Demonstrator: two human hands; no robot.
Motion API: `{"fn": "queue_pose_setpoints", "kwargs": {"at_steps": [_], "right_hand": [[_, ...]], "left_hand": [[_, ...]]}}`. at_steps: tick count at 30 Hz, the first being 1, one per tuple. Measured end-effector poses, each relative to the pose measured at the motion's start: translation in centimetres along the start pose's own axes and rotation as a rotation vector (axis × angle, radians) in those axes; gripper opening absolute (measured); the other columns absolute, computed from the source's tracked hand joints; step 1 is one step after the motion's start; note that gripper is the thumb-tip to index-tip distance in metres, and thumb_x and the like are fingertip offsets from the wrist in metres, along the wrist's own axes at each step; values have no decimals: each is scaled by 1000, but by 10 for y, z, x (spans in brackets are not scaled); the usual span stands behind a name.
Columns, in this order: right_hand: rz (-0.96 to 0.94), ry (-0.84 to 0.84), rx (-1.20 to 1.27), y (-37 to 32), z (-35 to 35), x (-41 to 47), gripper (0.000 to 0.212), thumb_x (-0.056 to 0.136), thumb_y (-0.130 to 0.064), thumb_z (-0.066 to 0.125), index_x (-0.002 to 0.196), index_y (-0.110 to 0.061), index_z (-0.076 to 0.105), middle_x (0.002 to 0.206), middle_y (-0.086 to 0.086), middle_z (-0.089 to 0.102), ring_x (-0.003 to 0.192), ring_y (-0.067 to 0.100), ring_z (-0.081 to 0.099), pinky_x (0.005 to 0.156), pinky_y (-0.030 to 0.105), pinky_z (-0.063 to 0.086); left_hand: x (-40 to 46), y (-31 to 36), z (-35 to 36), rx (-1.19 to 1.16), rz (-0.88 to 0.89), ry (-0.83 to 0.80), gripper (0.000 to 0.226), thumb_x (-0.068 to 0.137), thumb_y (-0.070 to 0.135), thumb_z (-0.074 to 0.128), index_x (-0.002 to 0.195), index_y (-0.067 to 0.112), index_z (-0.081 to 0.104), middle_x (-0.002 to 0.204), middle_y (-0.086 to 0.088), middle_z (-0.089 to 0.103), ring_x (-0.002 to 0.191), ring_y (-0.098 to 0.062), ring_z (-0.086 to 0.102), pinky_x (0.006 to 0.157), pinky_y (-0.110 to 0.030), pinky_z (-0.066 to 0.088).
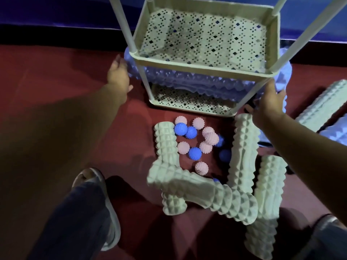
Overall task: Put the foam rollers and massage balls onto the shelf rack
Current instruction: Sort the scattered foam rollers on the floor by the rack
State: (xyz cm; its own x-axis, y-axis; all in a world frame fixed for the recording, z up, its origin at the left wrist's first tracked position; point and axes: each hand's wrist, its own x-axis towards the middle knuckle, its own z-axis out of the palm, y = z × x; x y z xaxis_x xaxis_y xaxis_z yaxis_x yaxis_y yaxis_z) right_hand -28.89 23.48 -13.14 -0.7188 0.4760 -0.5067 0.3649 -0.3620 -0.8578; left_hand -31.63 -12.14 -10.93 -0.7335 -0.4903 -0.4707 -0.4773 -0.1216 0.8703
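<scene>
Left hand (118, 72) is at the left end of a long purple foam roller (187, 82), fingers fairly straight against it. That roller lies across the shelf rack (202, 69), under its upper tray. In front of the rack, pink and blue massage balls (195, 139) sit on the floor between pale green rollers (189, 186). Right hand (270, 104) curls round the purple roller's right end.
</scene>
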Motion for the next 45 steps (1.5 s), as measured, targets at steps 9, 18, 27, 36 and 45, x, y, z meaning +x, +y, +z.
{"fn": "queue_pose_setpoints", "kwargs": {"at_steps": [9, 18, 27, 36, 45], "right_hand": [[62, -11, 33, 3, -8, 12, 72, 89, -50, 59, 148, -33, 21, 110, -1, 64, 92, 24, 74, 88, 49, 57], [64, -16, -36, -28, -25, 20, 61, 88, -46, 62, 141, -41, 33, 110, -4, 65, 79, 19, 73, 66, 38, 60], [61, -44, -16, -32, -44, 19, 66, 87, -40, 64, 145, -34, 32, 112, -1, 66, 70, 18, 71, 66, 33, 56], [6, -132, -123, -31, -67, -26, 73, 92, -42, 64, 153, -35, 24, 124, -3, 58, 96, 16, 66, 74, 34, 57], [-307, -330, -571, -26, -111, -123, 70, 86, -43, 67, 148, -39, 33, 126, -2, 62, 102, 18, 66, 77, 36, 56]], "left_hand": [[-1, -5, 16, -15, -62, -250, 40, 96, 49, 47, 135, 45, 43, 132, 5, 53, 96, -21, 61, 61, -42, 59], [-38, -25, 40, -89, -117, -186, 46, 99, 41, 43, 142, 47, 28, 109, 6, 50, 97, -29, 56, 79, -47, 59], [-54, -28, 47, -114, -106, -161, 50, 98, 39, 48, 143, 48, 28, 116, 7, 51, 105, -30, 57, 79, -47, 59], [-105, -39, 26, -87, 100, -7, 49, 97, 37, 55, 142, 39, 39, 139, 9, 49, 121, -23, 55, 65, -33, 58], [-207, -84, -9, 155, 251, -108, 47, 87, 17, 69, 131, 25, 54, 111, 2, 60, 89, -14, 62, 61, -34, 58]]}}
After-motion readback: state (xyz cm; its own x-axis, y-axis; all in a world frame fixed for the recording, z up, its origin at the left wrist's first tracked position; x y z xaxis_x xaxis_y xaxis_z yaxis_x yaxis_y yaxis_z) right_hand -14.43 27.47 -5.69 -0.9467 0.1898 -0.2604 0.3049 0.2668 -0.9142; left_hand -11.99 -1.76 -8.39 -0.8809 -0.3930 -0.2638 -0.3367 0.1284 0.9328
